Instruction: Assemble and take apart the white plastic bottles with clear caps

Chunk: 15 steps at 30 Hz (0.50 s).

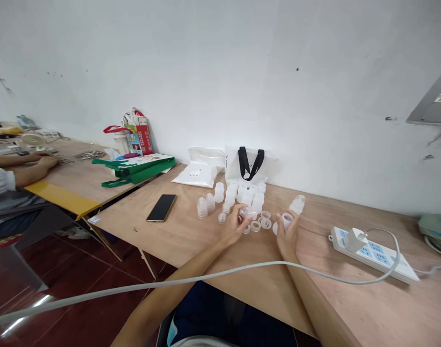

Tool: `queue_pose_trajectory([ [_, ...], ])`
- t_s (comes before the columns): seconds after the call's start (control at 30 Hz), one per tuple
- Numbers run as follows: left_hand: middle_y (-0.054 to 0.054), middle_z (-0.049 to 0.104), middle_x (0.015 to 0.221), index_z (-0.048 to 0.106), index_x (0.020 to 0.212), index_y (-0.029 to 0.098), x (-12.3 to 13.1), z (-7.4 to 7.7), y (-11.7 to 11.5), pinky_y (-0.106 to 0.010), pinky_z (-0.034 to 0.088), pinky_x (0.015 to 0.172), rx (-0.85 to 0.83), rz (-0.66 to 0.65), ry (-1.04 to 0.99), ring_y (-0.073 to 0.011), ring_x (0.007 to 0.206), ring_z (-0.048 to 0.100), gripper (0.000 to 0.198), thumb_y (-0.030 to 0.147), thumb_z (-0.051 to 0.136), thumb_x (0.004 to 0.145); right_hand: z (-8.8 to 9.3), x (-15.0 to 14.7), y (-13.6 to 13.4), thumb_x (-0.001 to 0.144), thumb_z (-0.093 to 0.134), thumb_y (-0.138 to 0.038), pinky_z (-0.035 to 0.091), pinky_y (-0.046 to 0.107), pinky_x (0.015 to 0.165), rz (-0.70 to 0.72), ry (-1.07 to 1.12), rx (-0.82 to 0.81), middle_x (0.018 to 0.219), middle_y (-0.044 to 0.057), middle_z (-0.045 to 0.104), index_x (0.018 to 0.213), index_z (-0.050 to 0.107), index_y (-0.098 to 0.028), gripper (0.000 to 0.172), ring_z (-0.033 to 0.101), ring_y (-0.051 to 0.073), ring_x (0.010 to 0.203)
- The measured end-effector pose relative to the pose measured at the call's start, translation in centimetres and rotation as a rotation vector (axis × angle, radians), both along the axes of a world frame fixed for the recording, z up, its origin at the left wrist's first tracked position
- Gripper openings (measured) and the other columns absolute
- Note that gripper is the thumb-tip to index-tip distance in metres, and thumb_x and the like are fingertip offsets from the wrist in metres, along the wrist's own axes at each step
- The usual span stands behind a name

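My left hand [234, 225] pinches a clear plastic piece [246, 212] over the table, its fingers closed round it. To its right, my right hand [288, 237] holds a translucent white cup [287, 220] with its round opening showing. Several loose rings [265, 223] lie between the two hands. Behind them stand several white plastic cups [247, 196] in a group. Stacks of clear caps [202, 208] stand left of my left hand. Another clear stack [297, 204] lies just behind my right hand.
A phone [161, 208] lies on the table [191, 241]. White packages [200, 168] and a black-handled bag [238, 164] rest by the wall. A power strip [374, 253] sits right; its cable [220, 274] crosses in front. Leftward are a green bag [140, 171] and another person's arms [25, 171].
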<state>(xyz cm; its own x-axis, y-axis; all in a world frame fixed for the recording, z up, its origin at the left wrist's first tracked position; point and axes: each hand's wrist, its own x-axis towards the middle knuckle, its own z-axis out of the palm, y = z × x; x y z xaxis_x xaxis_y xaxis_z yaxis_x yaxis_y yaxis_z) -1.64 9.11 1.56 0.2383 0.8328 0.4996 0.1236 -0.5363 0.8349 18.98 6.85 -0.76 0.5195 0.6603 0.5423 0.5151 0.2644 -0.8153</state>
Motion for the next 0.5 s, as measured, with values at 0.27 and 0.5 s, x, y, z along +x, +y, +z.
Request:
queue_pose_trajectory([
  [0.27, -0.001, 0.064, 0.092, 0.051, 0.132, 0.022, -0.1, -0.9, -0.4, -0.028, 0.047, 0.071, 0.035, -0.040, 0.263, -0.0145, 0.069, 0.057, 0.045, 0.049, 0.054, 0.097, -2.6, 3.0, 2.3, 0.089, 0.054, -0.045, 0.034, 0.051, 0.115, 0.091, -0.095, -0.042, 0.153, 0.020, 0.041, 0.148, 0.033, -0.018, 0.068, 0.041, 0.035, 0.140],
  [0.5, -0.001, 0.063, 0.089, 0.051, 0.134, 0.021, 0.4, -0.8, -0.3, -0.028, 0.046, 0.071, 0.042, -0.023, 0.303, -0.0149, 0.068, 0.056, 0.047, 0.050, 0.053, 0.097, -3.9, 3.4, 5.3, 0.088, 0.049, -0.049, 0.043, 0.051, 0.109, 0.031, -0.108, -0.187, 0.147, 0.020, 0.054, 0.151, 0.034, -0.016, 0.072, 0.053, 0.037, 0.132],
])
